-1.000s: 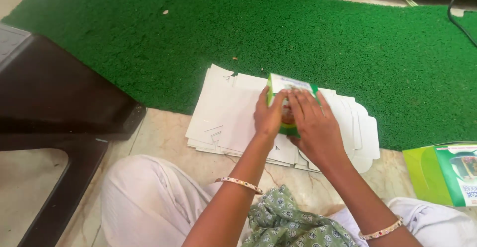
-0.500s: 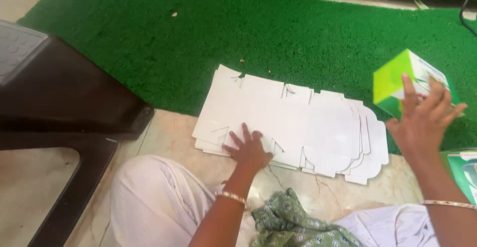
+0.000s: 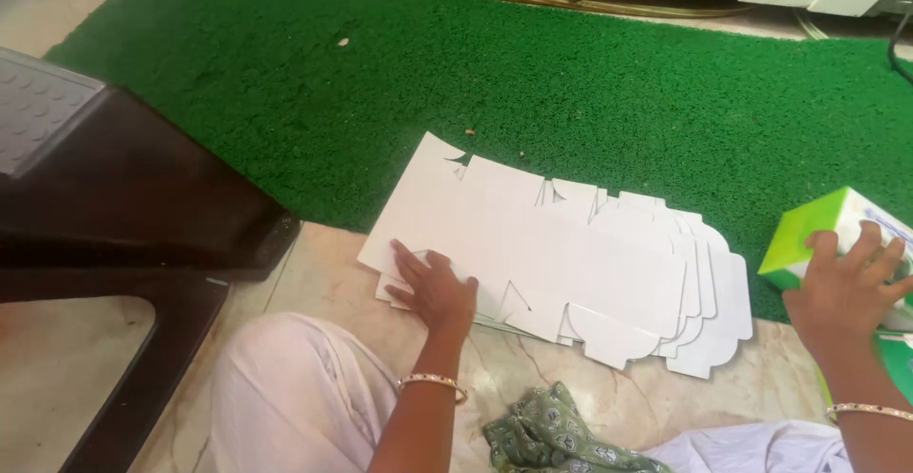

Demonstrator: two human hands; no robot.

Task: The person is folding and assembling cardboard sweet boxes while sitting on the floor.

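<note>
A broad green turf mat [image 3: 590, 93] covers most of the floor ahead of the seated person, and a dark plastic stool [image 3: 124, 207] stands at the left, its edge resting on the pale stone floor [image 3: 314, 283]. Half on the mat and half on the stone lies a stack of flat white carton blanks [image 3: 571, 264], fanned slightly, its long axis running left to right across the person's front, with the rounded flaps toward the right end.

The left hand [image 3: 436, 288] is the nearer one to that stack: it lies palm down on the stack's near left corner, fingers spread and flat, wrist straight, a bangle at the forearm. It presses rather than pinches; nothing is lifted.

Well off to the right, apart from the stack, the right hand [image 3: 845, 288] rests on a folded green-and-white box [image 3: 818, 231] at the mat's edge, fingers splayed over its top and side in a loose grasp, arm reaching outward. A crumpled green patterned cloth [image 3: 552, 435] lies between the person's knees.
</note>
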